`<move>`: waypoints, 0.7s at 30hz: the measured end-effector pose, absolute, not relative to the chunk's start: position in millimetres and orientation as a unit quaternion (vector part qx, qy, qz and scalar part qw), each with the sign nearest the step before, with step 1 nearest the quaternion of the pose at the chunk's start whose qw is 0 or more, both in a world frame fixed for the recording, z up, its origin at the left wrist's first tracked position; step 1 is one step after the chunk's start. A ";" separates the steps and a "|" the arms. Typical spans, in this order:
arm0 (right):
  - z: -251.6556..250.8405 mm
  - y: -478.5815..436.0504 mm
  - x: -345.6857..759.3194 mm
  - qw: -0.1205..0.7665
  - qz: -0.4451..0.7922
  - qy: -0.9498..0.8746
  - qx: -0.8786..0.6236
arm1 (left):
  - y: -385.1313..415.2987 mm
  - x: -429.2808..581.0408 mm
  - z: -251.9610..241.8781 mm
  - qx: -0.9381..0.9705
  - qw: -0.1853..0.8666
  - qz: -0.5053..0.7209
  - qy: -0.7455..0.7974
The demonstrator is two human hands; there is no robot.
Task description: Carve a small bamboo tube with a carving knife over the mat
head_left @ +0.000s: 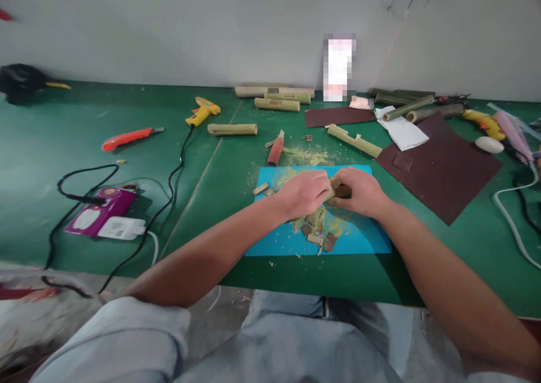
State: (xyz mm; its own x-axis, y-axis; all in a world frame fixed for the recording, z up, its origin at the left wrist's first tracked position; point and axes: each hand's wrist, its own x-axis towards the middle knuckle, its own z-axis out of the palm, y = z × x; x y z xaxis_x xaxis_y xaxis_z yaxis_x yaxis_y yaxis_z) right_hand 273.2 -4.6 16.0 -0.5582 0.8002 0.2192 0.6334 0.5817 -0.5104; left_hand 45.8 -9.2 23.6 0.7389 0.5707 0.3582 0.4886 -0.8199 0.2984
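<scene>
Both hands meet over a blue sheet (270, 236) strewn with yellowish shavings. Closed fingers of my left hand (305, 194) pinch the near side of a short brownish bamboo piece (341, 191). My right hand (360, 190) wraps around its other side, so much of the piece is covered. Below the hands lie shavings and several small brown squares (329, 242), perhaps cut sandpaper. A red-handled knife (276, 149) rests just beyond the left hand, with fine dust beside it.
Cut bamboo tubes (276, 105) lie along the wall, and a notched one (354, 141) lies beyond the sheet. Brown sandpaper (443, 163) spreads at right. A yellow glue gun (203, 111), an orange cutter (129, 139) and a corded purple power strip (101, 209) are leftward.
</scene>
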 end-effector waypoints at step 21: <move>18.4 -4.6 270.7 0.200 0.187 -0.860 -0.431 | -4.9 46.0 20.2 0.911 0.149 0.265 0.280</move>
State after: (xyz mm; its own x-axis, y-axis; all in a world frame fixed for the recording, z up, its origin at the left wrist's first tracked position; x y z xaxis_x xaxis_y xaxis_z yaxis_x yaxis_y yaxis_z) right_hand 270.7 -4.6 18.4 -0.5485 0.8159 0.1827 0.6666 0.5586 -0.4936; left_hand 46.0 -4.9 20.2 0.7027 0.5888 0.3993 0.4308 -0.7989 0.4198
